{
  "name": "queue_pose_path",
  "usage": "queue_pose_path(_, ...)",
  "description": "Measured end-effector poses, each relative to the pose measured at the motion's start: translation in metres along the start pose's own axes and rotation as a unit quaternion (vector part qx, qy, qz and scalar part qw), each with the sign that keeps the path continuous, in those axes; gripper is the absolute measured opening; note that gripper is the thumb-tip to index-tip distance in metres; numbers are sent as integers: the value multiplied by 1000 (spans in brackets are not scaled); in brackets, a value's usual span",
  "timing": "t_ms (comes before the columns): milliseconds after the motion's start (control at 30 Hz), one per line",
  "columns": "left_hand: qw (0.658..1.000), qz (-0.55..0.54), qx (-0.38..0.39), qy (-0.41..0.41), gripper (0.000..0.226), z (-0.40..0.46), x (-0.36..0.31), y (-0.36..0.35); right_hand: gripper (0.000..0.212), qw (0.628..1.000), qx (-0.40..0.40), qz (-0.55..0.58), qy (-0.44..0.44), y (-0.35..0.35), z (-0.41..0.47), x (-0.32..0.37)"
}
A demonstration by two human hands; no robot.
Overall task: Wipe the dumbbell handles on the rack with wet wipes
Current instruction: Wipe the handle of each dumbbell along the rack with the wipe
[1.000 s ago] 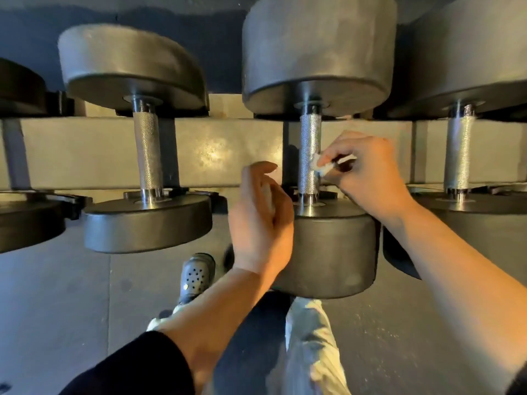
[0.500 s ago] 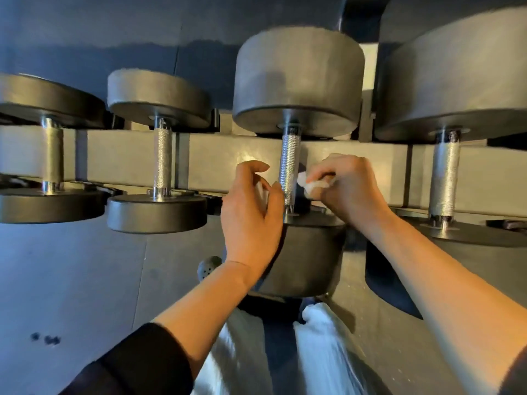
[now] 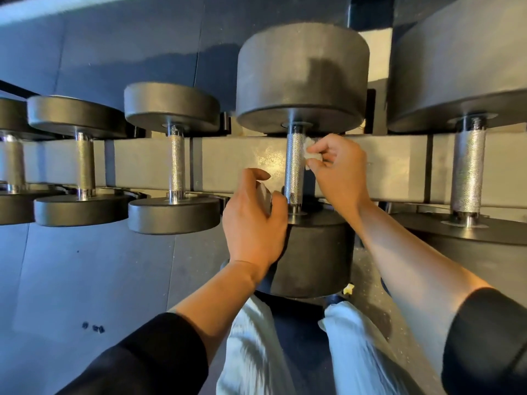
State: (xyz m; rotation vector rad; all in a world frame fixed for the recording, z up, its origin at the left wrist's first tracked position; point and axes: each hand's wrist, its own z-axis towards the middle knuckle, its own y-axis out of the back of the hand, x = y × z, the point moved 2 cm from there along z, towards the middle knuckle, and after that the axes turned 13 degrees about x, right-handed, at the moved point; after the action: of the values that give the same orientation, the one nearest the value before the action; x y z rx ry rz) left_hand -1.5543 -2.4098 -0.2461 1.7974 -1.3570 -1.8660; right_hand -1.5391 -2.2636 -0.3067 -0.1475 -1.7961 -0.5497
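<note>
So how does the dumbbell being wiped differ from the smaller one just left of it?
The big dark round-headed dumbbell being wiped has far thicker, taller heads than the flatter dark dumbbell beside it. Its knurled steel handle looks thicker and has the right hand pressing a crumpled white wipe to its side; the smaller dumbbell's handle is untouched. Both sit on the grey rack, with knurled metal handles.

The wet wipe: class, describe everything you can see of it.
The wet wipe is a small white crumpled wad, mostly hidden in the right hand, whose fingertips pinch it. It is pressed against the right side of the knurled metal handle of the large dumbbell, near the handle's upper end.
</note>
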Motion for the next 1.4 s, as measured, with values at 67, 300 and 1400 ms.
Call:
queue_pose_path(67,1000,0,-3,-3,26,-1,0,0,9,999,40,-6,-19,2,-3,-3)
queue_pose_path(300,1000,9,-6,-8,17,-1,2,-2,15,970,230,-30,-69,10,-27,-1)
queue_pose_path(1400,998,-49,-7,-50,17,-9,-38,-17,11,982,34,-168,78,60,-43,7)
